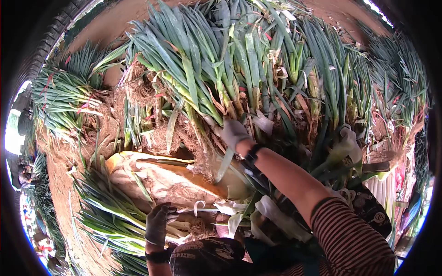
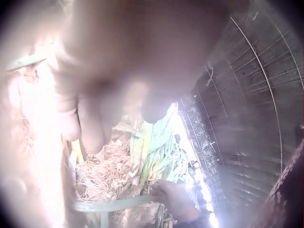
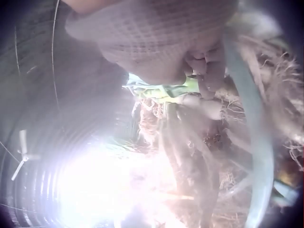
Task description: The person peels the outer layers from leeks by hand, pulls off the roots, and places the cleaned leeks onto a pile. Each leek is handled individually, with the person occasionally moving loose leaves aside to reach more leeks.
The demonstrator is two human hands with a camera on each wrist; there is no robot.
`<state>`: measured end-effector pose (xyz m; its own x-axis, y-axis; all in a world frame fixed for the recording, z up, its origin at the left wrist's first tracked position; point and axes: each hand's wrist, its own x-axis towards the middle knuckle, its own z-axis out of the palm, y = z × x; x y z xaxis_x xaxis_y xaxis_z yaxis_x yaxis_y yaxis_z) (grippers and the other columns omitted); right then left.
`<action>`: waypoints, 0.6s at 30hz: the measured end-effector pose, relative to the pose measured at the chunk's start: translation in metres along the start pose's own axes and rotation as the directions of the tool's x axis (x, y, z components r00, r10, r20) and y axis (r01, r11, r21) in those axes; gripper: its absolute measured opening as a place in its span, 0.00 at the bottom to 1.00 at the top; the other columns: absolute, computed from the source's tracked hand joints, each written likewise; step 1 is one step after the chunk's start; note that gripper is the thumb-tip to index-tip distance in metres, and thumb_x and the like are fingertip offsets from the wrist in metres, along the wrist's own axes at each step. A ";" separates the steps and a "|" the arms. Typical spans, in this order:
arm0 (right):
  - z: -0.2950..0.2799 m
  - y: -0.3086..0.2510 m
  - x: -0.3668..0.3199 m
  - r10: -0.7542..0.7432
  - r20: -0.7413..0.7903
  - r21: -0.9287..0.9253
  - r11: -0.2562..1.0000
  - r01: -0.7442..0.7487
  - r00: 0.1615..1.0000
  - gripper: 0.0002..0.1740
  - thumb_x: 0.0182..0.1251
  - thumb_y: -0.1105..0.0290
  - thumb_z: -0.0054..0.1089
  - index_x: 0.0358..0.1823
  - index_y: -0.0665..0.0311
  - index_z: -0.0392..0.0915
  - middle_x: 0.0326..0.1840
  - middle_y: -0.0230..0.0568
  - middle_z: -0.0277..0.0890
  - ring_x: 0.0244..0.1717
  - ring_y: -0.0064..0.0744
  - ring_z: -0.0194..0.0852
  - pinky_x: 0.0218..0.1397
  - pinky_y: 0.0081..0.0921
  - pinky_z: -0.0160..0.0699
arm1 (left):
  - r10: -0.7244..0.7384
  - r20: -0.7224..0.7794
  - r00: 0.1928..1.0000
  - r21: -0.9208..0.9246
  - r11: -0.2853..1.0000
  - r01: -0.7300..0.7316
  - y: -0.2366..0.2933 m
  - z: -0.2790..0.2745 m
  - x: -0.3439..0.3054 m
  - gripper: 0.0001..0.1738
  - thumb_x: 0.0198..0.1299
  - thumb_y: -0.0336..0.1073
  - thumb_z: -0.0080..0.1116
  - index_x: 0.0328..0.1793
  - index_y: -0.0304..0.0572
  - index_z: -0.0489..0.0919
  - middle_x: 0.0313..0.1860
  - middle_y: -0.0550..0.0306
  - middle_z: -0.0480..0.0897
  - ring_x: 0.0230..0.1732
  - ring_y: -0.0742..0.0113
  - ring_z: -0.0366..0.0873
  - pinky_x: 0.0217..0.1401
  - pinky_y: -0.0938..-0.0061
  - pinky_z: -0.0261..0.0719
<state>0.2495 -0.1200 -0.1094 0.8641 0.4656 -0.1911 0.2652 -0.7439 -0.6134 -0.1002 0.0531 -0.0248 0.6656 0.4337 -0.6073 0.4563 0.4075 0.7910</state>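
Observation:
In the head view my gloved right hand (image 1: 235, 134) reaches forward and grips the lower stalks (image 1: 212, 123) of green onions (image 1: 184, 60) in the large upright pile. The right wrist view shows that glove (image 3: 161, 42) with its fingers curled round pale stalks (image 3: 204, 107). My gloved left hand (image 1: 157, 224) hangs near the lower left, fingers loosely bent with nothing seen in them, above the roots of onions lying on the ground (image 1: 115, 216). Blurred left fingers (image 2: 90, 123) fill the top of the left wrist view.
A brown and yellow wrapped bundle (image 1: 156, 177) lies between my hands. Peeled pale leaves (image 1: 271, 216) are scattered before my body. More onion bunches stand at the far left (image 1: 64, 96) and far right (image 1: 400, 78), with bare soil (image 1: 60, 184) at the left.

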 end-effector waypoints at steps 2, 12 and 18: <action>0.008 0.001 0.012 0.098 0.023 -0.072 0.993 -0.096 0.995 0.22 0.61 0.58 0.62 0.44 0.74 0.78 0.41 0.63 0.81 0.46 0.60 0.81 0.49 0.46 0.80 | -0.029 -0.006 1.000 -0.046 0.999 0.029 -0.006 0.001 0.002 0.19 0.71 0.39 0.55 0.58 0.30 0.77 0.42 0.47 0.85 0.42 0.59 0.85 0.48 0.67 0.84; -0.092 -0.002 -0.112 -0.147 0.172 0.189 0.975 0.113 0.974 0.25 0.53 0.50 0.67 0.37 0.68 0.80 0.28 0.54 0.81 0.32 0.51 0.83 0.38 0.39 0.80 | 0.142 0.061 0.988 0.033 0.989 -0.144 0.039 0.028 -0.007 0.21 0.70 0.41 0.56 0.59 0.29 0.77 0.44 0.48 0.85 0.42 0.62 0.85 0.49 0.69 0.82; -0.165 -0.022 -0.250 -0.098 0.040 0.184 0.979 0.089 0.994 0.25 0.53 0.50 0.69 0.37 0.66 0.77 0.28 0.54 0.79 0.33 0.54 0.82 0.38 0.42 0.80 | 0.261 0.413 0.872 0.349 0.840 -0.417 0.117 0.094 -0.061 0.23 0.70 0.44 0.58 0.61 0.31 0.77 0.45 0.51 0.85 0.42 0.68 0.83 0.46 0.72 0.81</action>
<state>0.0980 -0.2998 0.0784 0.8158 0.5555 -0.1608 0.2579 -0.5983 -0.7586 -0.0318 -0.0010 0.1115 0.9438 0.1530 -0.2929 0.3118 -0.1187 0.9427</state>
